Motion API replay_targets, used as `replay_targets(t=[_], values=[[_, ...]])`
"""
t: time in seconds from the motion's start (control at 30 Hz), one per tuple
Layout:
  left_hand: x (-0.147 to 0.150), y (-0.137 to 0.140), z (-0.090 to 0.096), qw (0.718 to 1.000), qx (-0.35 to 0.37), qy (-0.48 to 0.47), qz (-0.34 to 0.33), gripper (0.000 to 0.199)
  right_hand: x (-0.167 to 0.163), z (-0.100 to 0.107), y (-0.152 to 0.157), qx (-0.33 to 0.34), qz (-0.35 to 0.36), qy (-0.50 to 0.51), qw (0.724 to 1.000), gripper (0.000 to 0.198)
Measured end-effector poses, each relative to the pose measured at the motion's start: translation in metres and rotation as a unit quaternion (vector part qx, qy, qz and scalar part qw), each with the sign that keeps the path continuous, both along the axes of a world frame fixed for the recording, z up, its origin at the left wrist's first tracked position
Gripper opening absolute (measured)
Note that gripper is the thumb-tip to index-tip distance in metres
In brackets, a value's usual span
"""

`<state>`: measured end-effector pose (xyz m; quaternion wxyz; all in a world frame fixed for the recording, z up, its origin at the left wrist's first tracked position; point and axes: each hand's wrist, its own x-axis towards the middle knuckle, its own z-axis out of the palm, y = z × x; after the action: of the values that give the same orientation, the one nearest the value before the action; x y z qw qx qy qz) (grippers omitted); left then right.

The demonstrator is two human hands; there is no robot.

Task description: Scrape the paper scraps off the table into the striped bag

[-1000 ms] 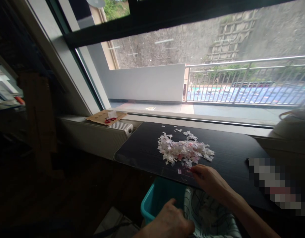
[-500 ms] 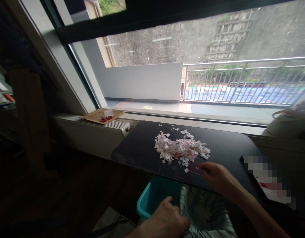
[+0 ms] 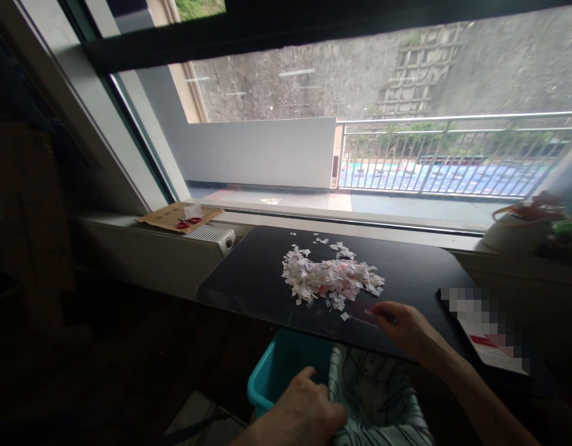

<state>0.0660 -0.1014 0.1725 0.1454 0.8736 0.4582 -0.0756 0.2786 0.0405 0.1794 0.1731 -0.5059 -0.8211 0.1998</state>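
Observation:
On the dark table (image 3: 248, 266) lies a heap of small cut paper pieces (image 3: 330, 272), mostly white with some pink. My right hand (image 3: 401, 325) pinches a thin, see-through pinkish sheet (image 3: 360, 311) at the heap's near edge, close to the table's front. Below that edge, my left hand (image 3: 308, 406) is closed on the near left rim of a striped cloth-lined basket (image 3: 374, 396); its fingertips are partly hidden. Some pale bits show inside the basket. Left of it, touching or nearly so, stands a turquoise bin (image 3: 267, 371).
A pixelated flat item (image 3: 488, 337) lies at the table's right end. Red-handled scissors (image 3: 189, 222) rest on a brown envelope (image 3: 162, 217) by the radiator (image 3: 215, 235). A white bag (image 3: 515, 226) stands on the right of the sill, under the large window.
The view has shifted slightly, so the scene sits a little further left. Both hands keep nearly the same places, the right still pinching the see-through sheet beside the paper heap.

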Motion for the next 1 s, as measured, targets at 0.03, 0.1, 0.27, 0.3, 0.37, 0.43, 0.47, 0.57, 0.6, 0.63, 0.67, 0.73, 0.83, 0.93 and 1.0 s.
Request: replay_targets(t=[0.03, 0.1, 0.27, 0.3, 0.37, 0.43, 0.47, 0.57, 0.6, 0.63, 0.67, 0.73, 0.83, 0.93, 1.0], values=[[0.000, 0.000, 0.000, 1.000, 0.002, 0.001, -0.001, 0.016, 0.001, 0.000, 0.000, 0.000, -0.005, -0.001, 1.000, 0.032], [0.000, 0.000, -0.001, 1.000, 0.009, 0.002, 0.000, 0.015, 0.003, 0.000, 0.000, 0.008, -0.021, 0.001, 1.000, 0.032], [0.001, -0.001, -0.005, 1.000, 0.021, 0.002, 0.012, 0.016, -0.003, 0.003, -0.003, 0.012, 0.001, 0.026, 1.000, 0.031], [0.001, -0.001, -0.006, 1.000, 0.020, 0.004, 0.012, 0.017, -0.005, 0.003, -0.004, 0.011, 0.012, 0.028, 0.999, 0.031], [0.001, 0.000, -0.006, 1.000, 0.014, 0.009, 0.008, 0.018, -0.008, 0.004, -0.005, 0.010, 0.027, 0.023, 0.999, 0.031], [0.000, -0.001, -0.005, 1.000, 0.008, 0.017, 0.007, 0.018, -0.008, 0.006, -0.007, 0.008, 0.031, 0.007, 0.999, 0.031], [0.000, -0.001, -0.004, 1.000, 0.007, 0.020, 0.008, 0.018, -0.007, 0.007, -0.008, 0.008, 0.033, -0.002, 0.999, 0.031], [-0.004, -0.001, -0.001, 1.000, -0.001, 0.015, 0.016, 0.017, -0.003, 0.011, -0.011, 0.007, 0.043, -0.018, 0.999, 0.030], [-0.005, -0.002, 0.000, 1.000, -0.005, 0.009, 0.021, 0.017, -0.003, 0.012, -0.011, 0.010, 0.044, -0.018, 0.999, 0.030], [-0.007, -0.002, 0.000, 1.000, -0.011, -0.001, 0.027, 0.015, -0.002, 0.012, -0.012, 0.011, 0.044, -0.016, 0.999, 0.030], [-0.009, -0.002, 0.001, 0.999, -0.018, -0.012, 0.037, 0.014, -0.002, 0.012, -0.012, 0.012, 0.044, -0.013, 0.999, 0.031], [-0.015, -0.003, 0.001, 0.997, -0.030, -0.029, 0.065, 0.012, -0.002, 0.011, -0.012, 0.010, 0.043, -0.007, 0.999, 0.032], [-0.023, -0.005, 0.003, 0.992, -0.044, -0.043, 0.111, 0.009, -0.001, 0.010, -0.015, 0.004, 0.048, -0.006, 0.999, 0.031], [-0.029, -0.008, 0.007, 0.987, -0.059, -0.058, 0.138, 0.009, 0.004, 0.011, -0.022, -0.008, 0.061, -0.006, 0.998, 0.029], [-0.031, -0.008, 0.009, 0.985, -0.067, -0.069, 0.146, 0.008, 0.007, 0.012, -0.027, -0.016, 0.069, -0.003, 0.998, 0.028]])
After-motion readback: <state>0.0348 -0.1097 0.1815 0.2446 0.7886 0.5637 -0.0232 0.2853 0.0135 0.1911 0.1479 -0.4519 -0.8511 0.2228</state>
